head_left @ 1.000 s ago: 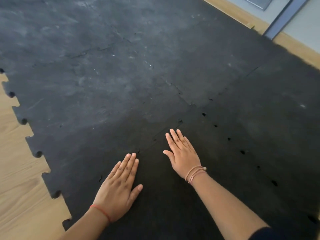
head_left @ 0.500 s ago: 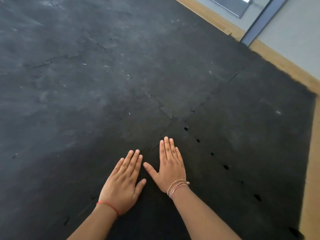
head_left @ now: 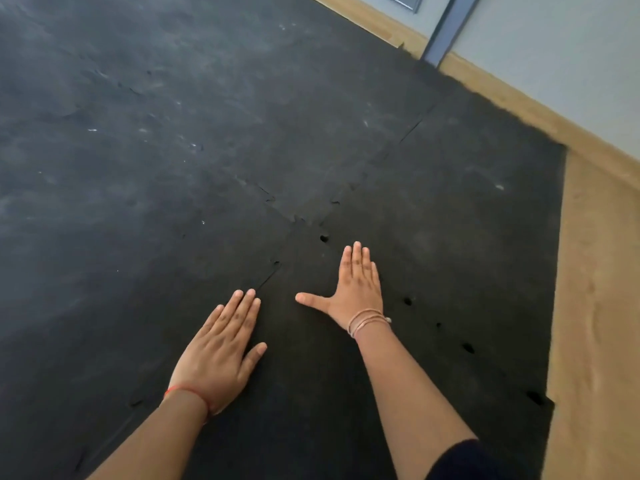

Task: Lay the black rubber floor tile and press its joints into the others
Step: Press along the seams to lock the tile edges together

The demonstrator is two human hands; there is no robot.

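The black rubber floor tile (head_left: 311, 393) lies flat under both my arms, between two toothed joints. My left hand (head_left: 218, 351) rests palm down with fingers together on the left joint (head_left: 266, 280), where a thin gap shows. My right hand (head_left: 353, 289) lies flat, thumb spread wide, just left of the right joint (head_left: 408, 301), which shows several small dark holes. Neither hand holds anything. Where the tiles' corners meet (head_left: 301, 218), the seam looks slightly raised.
Dusty grey-black tiles (head_left: 138, 133) cover the floor to the left and ahead, and another tile (head_left: 467, 220) lies to the right. Bare wooden floor (head_left: 595, 306) runs along the right edge. A wooden skirting (head_left: 502, 98) and grey wall stand at the top right.
The view has swung right, hiding the left wooden floor. My right hand has shifted right, away from the left hand, and spread its thumb. My left hand stays flat on the left joint.
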